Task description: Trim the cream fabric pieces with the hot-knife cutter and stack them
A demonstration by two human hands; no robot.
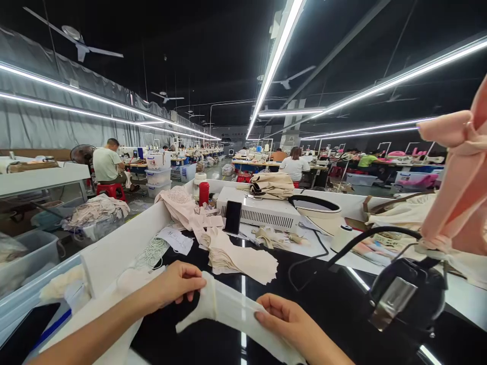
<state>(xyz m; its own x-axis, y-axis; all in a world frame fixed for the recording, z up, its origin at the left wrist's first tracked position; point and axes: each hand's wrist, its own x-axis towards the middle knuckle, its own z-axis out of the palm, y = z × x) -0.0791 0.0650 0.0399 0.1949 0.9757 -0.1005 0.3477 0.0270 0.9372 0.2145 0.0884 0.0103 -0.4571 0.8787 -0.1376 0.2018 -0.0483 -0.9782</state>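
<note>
A pale, sheer piece of fabric stretches between my hands above the glossy black work surface. My left hand pinches its left end near a thicker cream band, and a narrow strip of it hangs down to the left. My right hand grips the sheer part between thumb and fingers, with the rest trailing off toward the bottom edge. Just beyond lies a fanned stack of cream fabric pieces. Left of the stack are a handwritten paper note and pale green cord.
A dark phone leans against a white vented box. Beside it stands a red bottle. On the right, a black device with a metal plate and cable stands below hanging pink fabric. Seated people work farther back.
</note>
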